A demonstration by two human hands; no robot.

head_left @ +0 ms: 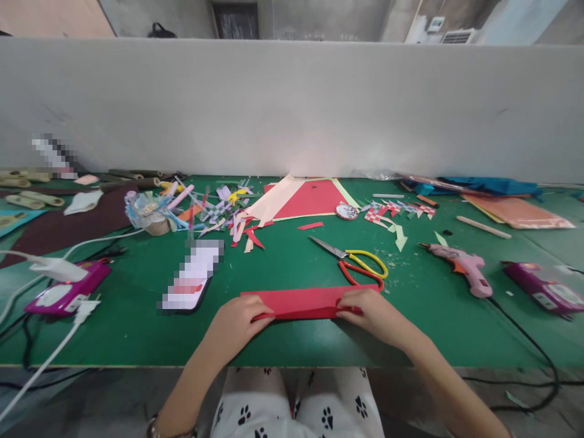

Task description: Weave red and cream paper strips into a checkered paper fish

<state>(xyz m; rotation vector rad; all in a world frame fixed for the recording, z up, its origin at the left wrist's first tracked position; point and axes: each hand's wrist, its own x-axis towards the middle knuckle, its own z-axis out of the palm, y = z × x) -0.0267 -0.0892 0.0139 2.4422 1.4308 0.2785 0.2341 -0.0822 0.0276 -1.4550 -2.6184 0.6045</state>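
A long folded strip of red paper [301,303] lies crosswise near the front edge of the green table. My left hand [243,317] pinches its left end, thumb below and fingers above. At the right end my right hand [368,309] holds the paper in the same way. Just behind the right part of the strip are scissors [349,255] with one yellow and one red handle, their blades pointing back and left. A phone [194,277] with a lit, blurred screen lies to the left of my left hand.
On the green table [274,261], a pink glue gun [468,267] and a purple power strip [545,287] are at right. Another purple power strip [68,291] with cables is at left. Paper scraps [223,210] and red sheets [310,199] lie by the grey partition [292,103].
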